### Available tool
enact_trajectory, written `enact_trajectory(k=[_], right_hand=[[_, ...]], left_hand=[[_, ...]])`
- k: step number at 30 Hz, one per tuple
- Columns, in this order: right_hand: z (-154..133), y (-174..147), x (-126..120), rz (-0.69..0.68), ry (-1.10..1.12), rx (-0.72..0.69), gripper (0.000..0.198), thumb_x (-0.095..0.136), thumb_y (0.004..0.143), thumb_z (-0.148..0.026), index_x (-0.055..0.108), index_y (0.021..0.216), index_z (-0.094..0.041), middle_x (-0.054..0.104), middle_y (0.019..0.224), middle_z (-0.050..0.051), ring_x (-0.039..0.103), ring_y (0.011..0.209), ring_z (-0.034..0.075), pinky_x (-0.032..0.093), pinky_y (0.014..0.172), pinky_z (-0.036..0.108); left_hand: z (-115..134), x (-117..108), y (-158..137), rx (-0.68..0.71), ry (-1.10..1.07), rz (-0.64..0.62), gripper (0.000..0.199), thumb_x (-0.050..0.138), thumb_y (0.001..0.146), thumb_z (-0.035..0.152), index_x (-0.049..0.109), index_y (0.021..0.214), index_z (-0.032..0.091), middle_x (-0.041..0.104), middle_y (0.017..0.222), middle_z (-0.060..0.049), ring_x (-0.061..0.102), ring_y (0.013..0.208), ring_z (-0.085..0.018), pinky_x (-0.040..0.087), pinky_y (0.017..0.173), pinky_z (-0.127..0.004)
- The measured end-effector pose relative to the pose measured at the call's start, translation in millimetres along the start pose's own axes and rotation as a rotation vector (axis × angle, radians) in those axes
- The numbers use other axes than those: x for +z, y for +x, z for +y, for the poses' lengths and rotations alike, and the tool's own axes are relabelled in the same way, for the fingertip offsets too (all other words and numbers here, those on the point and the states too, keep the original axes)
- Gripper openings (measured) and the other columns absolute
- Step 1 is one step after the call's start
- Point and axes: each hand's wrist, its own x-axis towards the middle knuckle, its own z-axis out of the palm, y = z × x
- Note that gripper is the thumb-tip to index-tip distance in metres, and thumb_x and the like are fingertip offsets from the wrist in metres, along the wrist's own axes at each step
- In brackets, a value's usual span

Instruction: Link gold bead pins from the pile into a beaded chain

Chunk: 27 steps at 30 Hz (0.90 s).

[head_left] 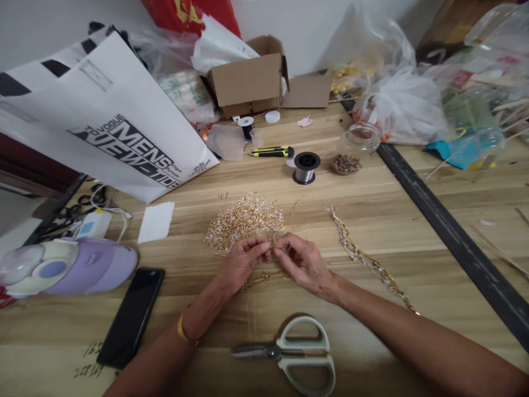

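My left hand [247,260] and my right hand [303,263] meet at the near edge of a pile of gold and clear beads [242,219]. Both have thumb and fingertips pinched together, nearly touching each other. Whatever lies between the fingertips is too small to make out. Just below the hands, a gold beaded strand [264,279] rests on the wooden table, partly covered by them. To the right lies a bundle of gold and clear bead strands [363,255]. White-handled scissors [303,353] lie nearer me, blades to the left.
Behind the pile are a wire spool [306,168], a yellow-black utility knife [270,151] and a jar of colored beads [349,157]. At left are a phone [131,317], a purple bottle [91,266] and a white paper bag [124,121]. A cardboard box [250,82] stands at the back.
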Motion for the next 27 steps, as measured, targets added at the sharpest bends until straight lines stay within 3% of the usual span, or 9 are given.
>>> enact_trajectory(k=[27], right_hand=[[1.7,-0.9,0.1,-0.017,0.017,0.009,0.010,0.051,0.090,-0.023,0.055,0.082,-0.018,0.053,0.066,-0.001,0.046,0.055,0.009,0.037,0.051,0.021]], left_hand=[[-0.5,-0.4,-0.3,0.001,-0.014,-0.001,0.023,0.077,0.069,0.030,0.065,0.066,0.012,0.059,0.062,0.000,0.052,0.061,-0.010,0.040,0.066,-0.025]])
